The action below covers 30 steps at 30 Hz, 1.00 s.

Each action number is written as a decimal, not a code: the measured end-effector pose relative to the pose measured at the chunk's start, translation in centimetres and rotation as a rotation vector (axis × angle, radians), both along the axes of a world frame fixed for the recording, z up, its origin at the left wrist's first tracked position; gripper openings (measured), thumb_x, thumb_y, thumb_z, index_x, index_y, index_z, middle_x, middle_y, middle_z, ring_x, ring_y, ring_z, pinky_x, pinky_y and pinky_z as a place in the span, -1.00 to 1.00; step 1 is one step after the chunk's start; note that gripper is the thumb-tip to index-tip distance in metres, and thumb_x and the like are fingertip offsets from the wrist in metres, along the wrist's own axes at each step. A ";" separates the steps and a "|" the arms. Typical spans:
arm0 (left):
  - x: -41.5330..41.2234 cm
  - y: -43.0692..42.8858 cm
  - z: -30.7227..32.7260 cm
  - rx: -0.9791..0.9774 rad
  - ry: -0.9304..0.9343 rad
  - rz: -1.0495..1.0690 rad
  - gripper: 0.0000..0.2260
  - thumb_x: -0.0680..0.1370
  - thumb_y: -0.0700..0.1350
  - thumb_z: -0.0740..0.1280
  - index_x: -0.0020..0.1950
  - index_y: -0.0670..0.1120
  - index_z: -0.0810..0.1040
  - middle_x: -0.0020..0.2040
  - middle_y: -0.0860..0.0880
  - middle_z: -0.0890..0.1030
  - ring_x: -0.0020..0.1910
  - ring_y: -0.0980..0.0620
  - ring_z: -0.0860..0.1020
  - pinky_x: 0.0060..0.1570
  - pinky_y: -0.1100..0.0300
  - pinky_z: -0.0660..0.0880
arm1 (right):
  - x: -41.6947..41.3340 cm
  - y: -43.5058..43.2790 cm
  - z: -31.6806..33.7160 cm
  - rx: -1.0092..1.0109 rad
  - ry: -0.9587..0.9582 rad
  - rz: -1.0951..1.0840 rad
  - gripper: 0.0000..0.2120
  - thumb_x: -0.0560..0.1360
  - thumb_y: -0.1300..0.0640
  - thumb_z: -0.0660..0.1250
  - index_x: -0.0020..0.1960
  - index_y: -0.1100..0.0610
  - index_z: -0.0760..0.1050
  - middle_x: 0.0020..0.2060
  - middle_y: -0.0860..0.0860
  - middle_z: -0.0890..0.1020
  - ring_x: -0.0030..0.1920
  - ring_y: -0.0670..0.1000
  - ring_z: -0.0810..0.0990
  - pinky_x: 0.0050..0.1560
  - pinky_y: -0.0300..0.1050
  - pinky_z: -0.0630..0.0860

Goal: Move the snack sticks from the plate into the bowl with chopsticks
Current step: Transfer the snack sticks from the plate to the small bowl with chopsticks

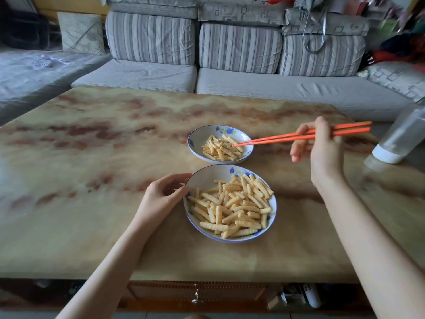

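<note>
Partway done: small heap in bowl at 12 o'clock, most snack sticks left on plate. Chopsticks pinched in right grip, tips over bowl; plate rim clasped by left grip.

The chopsticks are glowing bright orange-red. The snack sticks are looking pale yellow, ridged in crinkled lines. The plate and the bowl are both showing white with blue flowers. The table is swirling in marbled beige with reddish-brown streaks. The sofa cushions are wearing grey stripes.
</note>
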State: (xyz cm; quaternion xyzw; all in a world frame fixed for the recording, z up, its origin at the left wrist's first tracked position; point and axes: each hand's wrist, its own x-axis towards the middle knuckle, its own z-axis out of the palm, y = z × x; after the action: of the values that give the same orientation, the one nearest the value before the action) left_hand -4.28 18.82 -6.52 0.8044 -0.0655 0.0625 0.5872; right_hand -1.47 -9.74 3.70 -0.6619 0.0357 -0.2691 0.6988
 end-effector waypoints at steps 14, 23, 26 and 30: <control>0.2 0.1 -0.2 -0.008 0.006 -0.001 -0.62 0.31 0.10 0.32 0.09 0.09 0.67 -0.01 0.09 0.70 0.00 0.06 0.65 0.15 0.02 0.56 | 0.7 -0.3 -1.3 -0.116 0.034 0.058 -0.58 0.66 0.08 0.00 -0.28 0.18 0.43 -0.65 0.05 0.48 -0.65 0.04 0.38 -0.57 -0.26 0.28; 0.2 0.1 -0.1 -0.005 -0.007 -0.008 -0.66 0.30 0.11 0.32 0.05 0.16 0.66 -0.02 0.11 0.70 0.00 0.07 0.65 0.14 0.04 0.56 | -3.2 -1.7 0.1 -0.194 0.099 0.266 -0.57 0.65 0.10 0.00 -0.27 0.24 0.43 -0.68 0.11 0.39 -0.68 0.06 0.28 -0.60 -0.28 0.19; 0.2 0.1 -0.1 -0.004 -0.014 -0.007 -0.68 0.30 0.12 0.32 0.02 0.19 0.65 -0.03 0.12 0.70 0.01 0.07 0.65 0.13 0.06 0.56 | -3.8 -1.7 0.3 -0.224 0.122 0.270 -0.57 0.65 0.08 0.00 -0.27 0.23 0.44 -0.68 0.11 0.39 -0.68 0.05 0.27 -0.61 -0.27 0.18; 0.2 0.1 -0.1 -0.011 -0.011 -0.005 -0.67 0.30 0.11 0.32 0.03 0.17 0.65 -0.02 0.11 0.70 0.01 0.05 0.65 0.13 0.09 0.56 | -4.0 -1.6 -0.2 -0.260 0.158 0.282 -0.56 0.66 0.08 0.00 -0.26 0.24 0.45 -0.67 0.13 0.41 -0.67 0.06 0.28 -0.60 -0.27 0.20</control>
State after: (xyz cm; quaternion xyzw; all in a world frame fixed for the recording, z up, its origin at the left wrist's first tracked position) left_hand -4.10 18.89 -6.65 0.8007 -0.0706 0.0659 0.5912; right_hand -5.48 -11.33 3.50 -0.7639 -0.0378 -0.1184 0.6332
